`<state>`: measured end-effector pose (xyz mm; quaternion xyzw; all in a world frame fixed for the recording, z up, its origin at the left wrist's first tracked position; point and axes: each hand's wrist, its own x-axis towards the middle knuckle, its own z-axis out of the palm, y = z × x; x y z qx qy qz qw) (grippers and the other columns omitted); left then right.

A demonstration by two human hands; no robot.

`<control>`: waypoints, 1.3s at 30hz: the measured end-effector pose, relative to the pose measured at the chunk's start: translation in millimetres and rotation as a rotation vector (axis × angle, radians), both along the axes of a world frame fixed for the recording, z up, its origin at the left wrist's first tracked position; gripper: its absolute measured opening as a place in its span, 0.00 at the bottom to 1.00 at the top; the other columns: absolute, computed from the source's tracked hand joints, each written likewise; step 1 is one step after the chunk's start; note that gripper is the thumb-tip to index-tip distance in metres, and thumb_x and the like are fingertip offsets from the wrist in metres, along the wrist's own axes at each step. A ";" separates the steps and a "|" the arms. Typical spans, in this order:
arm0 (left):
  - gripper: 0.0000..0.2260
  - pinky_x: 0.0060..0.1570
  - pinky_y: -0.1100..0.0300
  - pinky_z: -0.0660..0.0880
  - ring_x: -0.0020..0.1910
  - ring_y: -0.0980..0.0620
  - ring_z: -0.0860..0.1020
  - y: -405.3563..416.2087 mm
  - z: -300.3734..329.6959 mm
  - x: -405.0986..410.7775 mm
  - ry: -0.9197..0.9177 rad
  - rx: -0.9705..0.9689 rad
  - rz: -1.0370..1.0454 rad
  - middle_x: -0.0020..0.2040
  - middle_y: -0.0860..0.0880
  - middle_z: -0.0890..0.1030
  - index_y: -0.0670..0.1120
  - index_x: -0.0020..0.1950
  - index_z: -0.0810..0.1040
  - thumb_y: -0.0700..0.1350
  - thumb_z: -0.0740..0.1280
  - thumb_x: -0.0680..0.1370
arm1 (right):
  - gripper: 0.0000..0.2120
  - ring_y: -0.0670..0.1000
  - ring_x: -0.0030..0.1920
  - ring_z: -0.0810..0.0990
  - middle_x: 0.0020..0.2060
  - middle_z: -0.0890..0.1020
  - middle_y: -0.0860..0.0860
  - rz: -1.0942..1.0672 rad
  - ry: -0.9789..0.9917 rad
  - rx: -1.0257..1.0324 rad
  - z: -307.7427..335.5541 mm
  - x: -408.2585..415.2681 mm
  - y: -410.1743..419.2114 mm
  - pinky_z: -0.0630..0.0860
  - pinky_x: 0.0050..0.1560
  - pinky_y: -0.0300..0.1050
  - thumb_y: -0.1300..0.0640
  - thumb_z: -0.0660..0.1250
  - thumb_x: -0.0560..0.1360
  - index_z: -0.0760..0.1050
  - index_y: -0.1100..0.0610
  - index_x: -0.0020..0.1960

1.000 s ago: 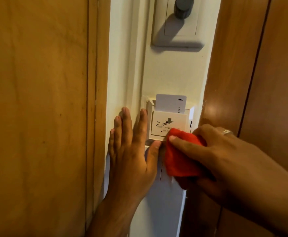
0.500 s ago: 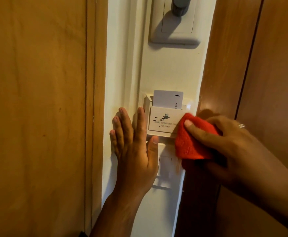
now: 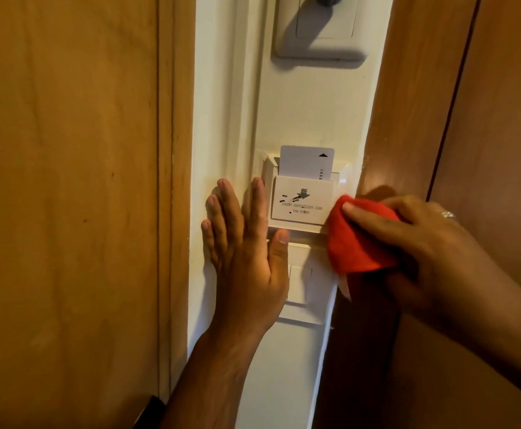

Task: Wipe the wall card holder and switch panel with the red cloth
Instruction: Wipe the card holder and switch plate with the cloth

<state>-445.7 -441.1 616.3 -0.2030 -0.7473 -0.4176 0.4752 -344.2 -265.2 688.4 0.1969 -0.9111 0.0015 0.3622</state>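
cream wall (image 3: 315, 103) runs narrow between two wooden panels, with the card holder (image 3: 299, 202) mounted just above the switch panel (image 3: 299, 286). right hand (image 3: 414, 243) has its fingers (image 3: 373, 216) closed around the red cloth (image 3: 358, 239), pressing it at the holder's right edge; left hand (image 3: 243, 252) lies flat, fingers spread, holding nothing. best to wipe lightly round the slot, since a white key card (image 3: 302, 162) stands upright in it and could be nudged out. the switches below look unwiped.

Cream wall (image 3: 312, 113) (between wood panels (image 3: 67, 181))
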 end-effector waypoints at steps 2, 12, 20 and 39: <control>0.26 0.72 0.54 0.30 0.77 0.51 0.33 -0.2 -0.2 -0.3 -0.005 -0.004 0.006 0.78 0.51 0.37 0.57 0.77 0.44 0.56 0.51 0.81 | 0.35 0.51 0.56 0.68 0.59 0.71 0.51 0.022 0.021 -0.060 -4.2 -1.9 -1.9 0.68 0.50 0.46 0.55 0.69 0.66 0.60 0.44 0.70; 0.26 0.73 0.53 0.31 0.77 0.49 0.35 -0.1 -0.2 0.1 0.004 -0.008 0.020 0.78 0.51 0.37 0.56 0.77 0.45 0.56 0.51 0.81 | 0.36 0.54 0.57 0.69 0.60 0.71 0.52 0.033 -0.064 -0.083 -5.2 1.3 -2.1 0.70 0.53 0.49 0.62 0.70 0.66 0.61 0.45 0.70; 0.27 0.72 0.55 0.30 0.77 0.49 0.36 0.3 -0.5 -1.6 0.011 -0.001 0.035 0.78 0.51 0.38 0.56 0.78 0.46 0.57 0.51 0.81 | 0.36 0.58 0.56 0.70 0.59 0.72 0.55 -0.054 -0.012 -0.003 14.7 9.7 -19.9 0.69 0.51 0.48 0.56 0.73 0.66 0.62 0.47 0.69; 0.30 0.73 0.51 0.32 0.78 0.47 0.36 -2.3 -4.3 -5.4 0.021 -0.023 0.012 0.79 0.47 0.40 0.55 0.78 0.46 0.61 0.53 0.79 | 0.39 0.57 0.52 0.74 0.56 0.74 0.52 -0.180 -0.086 0.251 20.7 16.7 -61.6 0.75 0.45 0.50 0.45 0.75 0.60 0.62 0.45 0.67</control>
